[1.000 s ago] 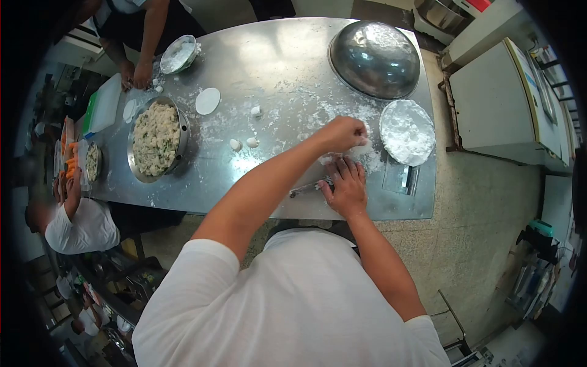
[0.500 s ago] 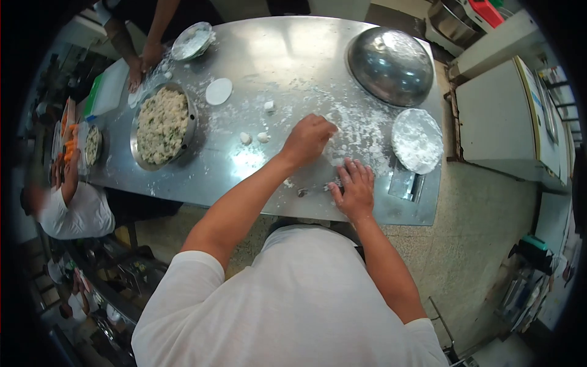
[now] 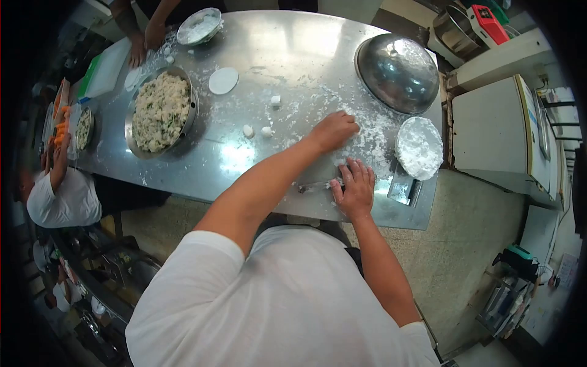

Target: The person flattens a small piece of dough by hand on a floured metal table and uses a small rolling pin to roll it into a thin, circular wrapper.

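My left hand [image 3: 335,131] is curled closed over the floured patch of the table, its fingertips pointing right. Whatever those fingers hold is hidden, and I cannot tell what it is. Lower down, my right hand [image 3: 356,192] lies palm down with its fingers stretched out. A slim rod [image 3: 315,185], like a small rolling pin, pokes out to the left by its thumb. Loose white flour [image 3: 373,144] spreads beside both hands. Left of my left hand sit small white dough pieces [image 3: 266,131], one standing farther back [image 3: 276,100].
A bowl of flour [image 3: 419,148] stands at the right edge, below an upturned metal bowl [image 3: 397,73]. To the left are a flat dough round [image 3: 224,80] and a big bowl of chopped filling [image 3: 161,113]. Other people's hands [image 3: 145,46] work at the far left corner.
My left hand has shifted right, farther over the flour, still curled. My right hand stays nearly in place; more of the rod shows beside it. The view has shifted slightly.
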